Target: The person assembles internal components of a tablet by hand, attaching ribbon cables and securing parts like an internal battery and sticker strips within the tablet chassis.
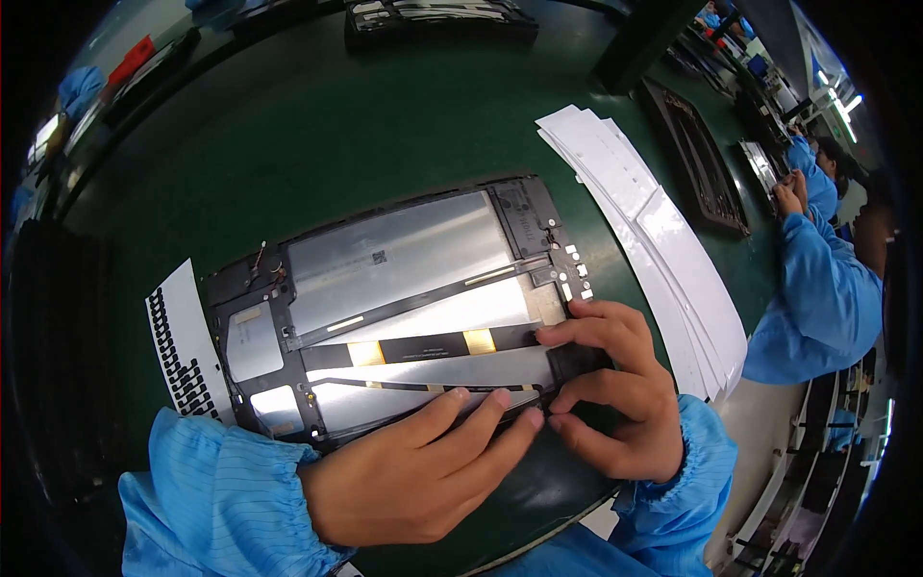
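Note:
In front of me lies a tablet-like device frame (404, 231), its black rim around a silvery metal inner plate. A black flat flex strip (423, 348) with two gold patches runs lengthwise across it, and a thinner dark strip (385, 386) lies nearer to me. My left hand (423, 466) is open, with outstretched fingers resting along the near edge of the frame. At the right end is my right hand (615, 399); its bent fingers are apart. Its index fingertip touches the end of the flex strip, while its thumb is by the frame's near right corner.
A white sheet with rows of black stickers (183, 332) lies left of the frame. To the right, white sheets (644, 221) are stacked on the green table (423, 125). Black trays (692, 159) stand beyond. A co-worker in a blue sleeve (817, 298) works at far right.

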{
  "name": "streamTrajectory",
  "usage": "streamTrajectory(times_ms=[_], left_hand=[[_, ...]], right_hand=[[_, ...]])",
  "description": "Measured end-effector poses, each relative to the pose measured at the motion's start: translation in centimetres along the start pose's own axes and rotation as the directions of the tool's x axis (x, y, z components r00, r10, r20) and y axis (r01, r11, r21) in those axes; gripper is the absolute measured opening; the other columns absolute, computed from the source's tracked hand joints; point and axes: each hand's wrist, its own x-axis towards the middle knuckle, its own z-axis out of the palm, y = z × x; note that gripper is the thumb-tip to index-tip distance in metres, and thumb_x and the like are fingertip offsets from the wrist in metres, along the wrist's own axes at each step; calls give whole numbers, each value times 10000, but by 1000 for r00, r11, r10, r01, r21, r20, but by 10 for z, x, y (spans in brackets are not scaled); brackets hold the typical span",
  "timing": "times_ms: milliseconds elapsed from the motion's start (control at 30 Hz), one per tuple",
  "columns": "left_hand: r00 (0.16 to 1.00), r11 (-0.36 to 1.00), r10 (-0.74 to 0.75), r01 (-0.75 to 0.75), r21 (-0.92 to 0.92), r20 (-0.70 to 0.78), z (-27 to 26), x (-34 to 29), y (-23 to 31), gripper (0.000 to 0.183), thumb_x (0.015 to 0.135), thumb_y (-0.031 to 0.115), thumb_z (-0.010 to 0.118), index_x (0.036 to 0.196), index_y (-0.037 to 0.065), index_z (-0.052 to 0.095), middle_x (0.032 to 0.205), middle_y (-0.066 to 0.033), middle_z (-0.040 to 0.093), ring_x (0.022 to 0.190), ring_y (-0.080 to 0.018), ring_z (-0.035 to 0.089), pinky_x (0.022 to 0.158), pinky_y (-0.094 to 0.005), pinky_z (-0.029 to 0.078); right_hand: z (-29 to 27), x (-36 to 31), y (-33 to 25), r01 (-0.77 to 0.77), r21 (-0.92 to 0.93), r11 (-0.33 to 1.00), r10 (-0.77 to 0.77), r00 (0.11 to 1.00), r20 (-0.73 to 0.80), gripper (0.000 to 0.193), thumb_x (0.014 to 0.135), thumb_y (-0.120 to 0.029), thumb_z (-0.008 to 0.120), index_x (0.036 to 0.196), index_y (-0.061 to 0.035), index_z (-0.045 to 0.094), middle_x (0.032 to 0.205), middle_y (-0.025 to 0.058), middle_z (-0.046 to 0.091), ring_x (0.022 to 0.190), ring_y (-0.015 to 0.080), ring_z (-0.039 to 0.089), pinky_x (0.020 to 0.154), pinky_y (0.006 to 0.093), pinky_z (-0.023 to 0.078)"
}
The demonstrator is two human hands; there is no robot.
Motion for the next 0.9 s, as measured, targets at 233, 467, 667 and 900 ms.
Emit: streamTrajectory(times_ms=[233,467,667,900], left_hand=[[1000,998,11,-12,-61,-15,-1,0,1,229,759,108,518,945,3,602,1132,-109,512,1025,-260,496,820,-347,437],[995,974,-87,76,-214,-43,3,2,4,211,728,90,555,908,-11,598,1129,-146,507,996,-273,501,864,-392,404],[996,968,-90,90,-234,9,-18,-8,9,373,696,116,618,1038,-9,540,1137,-159,502,1041,-300,486,891,-434,370],[702,729,-684,656,-194,-197,-58,-90,32,615,658,156,649,1185,-51,407,1188,-249,428,1124,-368,399,948,-454,295]], right_hand=[[3,2,-1,13,-48,999,-14,1000,-23,130,536,-21,637,638,-54,565,1043,114,555,1069,352,415,884,419,337],[6,1,-1,39,-107,993,-46,997,-63,106,544,-27,625,624,-57,563,1013,91,568,1055,336,426,882,411,344],[4,-5,8,94,45,995,-92,994,-56,125,593,20,619,697,-42,588,1036,104,552,1076,293,435,906,370,342],[7,-19,30,-131,546,827,380,847,-371,215,712,-13,589,923,5,555,1108,158,482,1036,244,469,892,314,350]])
